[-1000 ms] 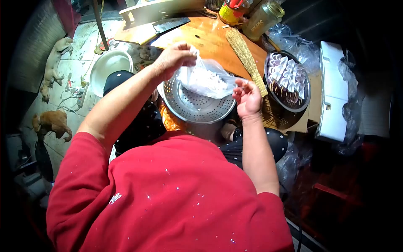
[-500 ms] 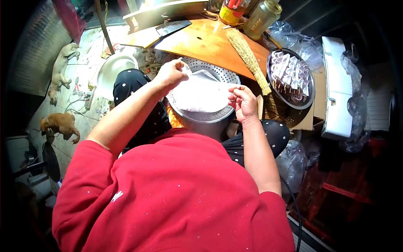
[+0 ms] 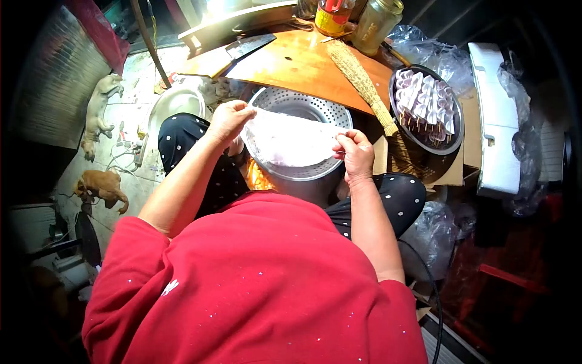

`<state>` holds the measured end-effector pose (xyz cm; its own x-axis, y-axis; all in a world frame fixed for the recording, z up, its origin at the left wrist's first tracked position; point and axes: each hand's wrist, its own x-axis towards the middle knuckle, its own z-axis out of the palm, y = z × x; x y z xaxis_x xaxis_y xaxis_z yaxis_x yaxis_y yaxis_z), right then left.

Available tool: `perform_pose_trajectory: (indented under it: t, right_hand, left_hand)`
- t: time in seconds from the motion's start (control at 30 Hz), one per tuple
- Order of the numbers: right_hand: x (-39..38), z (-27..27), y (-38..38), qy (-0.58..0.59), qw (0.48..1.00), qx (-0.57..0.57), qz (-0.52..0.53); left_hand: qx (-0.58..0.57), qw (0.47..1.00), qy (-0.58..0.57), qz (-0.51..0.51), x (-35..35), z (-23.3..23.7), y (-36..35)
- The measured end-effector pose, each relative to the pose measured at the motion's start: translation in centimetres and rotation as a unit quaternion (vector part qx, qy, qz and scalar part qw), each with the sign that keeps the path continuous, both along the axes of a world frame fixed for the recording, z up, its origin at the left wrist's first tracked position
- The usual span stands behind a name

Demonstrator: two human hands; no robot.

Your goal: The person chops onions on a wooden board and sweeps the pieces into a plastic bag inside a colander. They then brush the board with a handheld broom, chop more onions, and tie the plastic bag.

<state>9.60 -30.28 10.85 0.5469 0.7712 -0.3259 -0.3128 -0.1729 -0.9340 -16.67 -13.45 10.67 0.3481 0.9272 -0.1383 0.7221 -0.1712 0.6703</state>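
Observation:
A thin, soft white sheet [image 3: 294, 141] is stretched between my two hands over a metal colander [image 3: 332, 104] with holes in its wall. My left hand [image 3: 230, 120] pinches the sheet's upper left corner. At the right end, my right hand [image 3: 355, 151] has its thumb and fingers closed on the edge. Between them the sheet's upper edge runs nearly straight, while the lower part hangs in a curve. To the right, a dark round basin [image 3: 456, 141] carries folded whitish pieces on skewers [image 3: 424, 100].
Behind the colander lies an orange board [image 3: 297, 60] with a cleaver [image 3: 250, 45], a straw brush [image 3: 361, 79] and jars [image 3: 377, 27]. A white foam box [image 3: 497, 121] stands right. On the left floor are a white basin [image 3: 176, 106] and two dogs, one brown [image 3: 102, 187], one pale [image 3: 100, 115].
The sheet's raised upper flap has gone down, and its top edge now runs straighter between the hands. My left hand has come slightly down and left. The view has shifted a little.

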Motion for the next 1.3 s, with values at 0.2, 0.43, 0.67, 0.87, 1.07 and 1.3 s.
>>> perform_pose_trajectory:
  t: [0.2, 0.43, 0.67, 0.87, 1.07, 1.3]
  right_hand:
    - [-0.2, -0.9, 0.4, -0.143, 0.987, 0.064, 0.024]
    - [-2.7, 0.2, 1.2, -0.295, 0.933, 0.118, 0.17]
    - [-3.4, 1.4, 2.1, -0.415, 0.874, 0.153, 0.202]
    - [-1.9, -0.6, 2.7, -0.481, 0.859, 0.058, 0.166]
    - [-2.3, -0.9, 2.9, -0.439, 0.875, -0.004, 0.204]
    - [-2.6, -1.8, 3.5, -0.38, 0.903, -0.005, 0.2]
  left_hand:
    - [-0.247, 0.869, -0.418, -0.098, 2.5, 1.4, -1.8]
    - [-0.081, 0.928, -0.146, -0.334, 6.1, 0.1, -2.6]
    - [-0.107, 0.924, -0.152, -0.334, 8.0, -3.1, -3.4]
    - [-0.281, 0.902, -0.208, -0.252, 8.1, -2.7, -3.5]
    - [-0.28, 0.897, -0.236, -0.248, 7.9, -3.4, -3.4]
    - [-0.273, 0.893, -0.275, -0.229, 7.8, -4.0, -3.3]
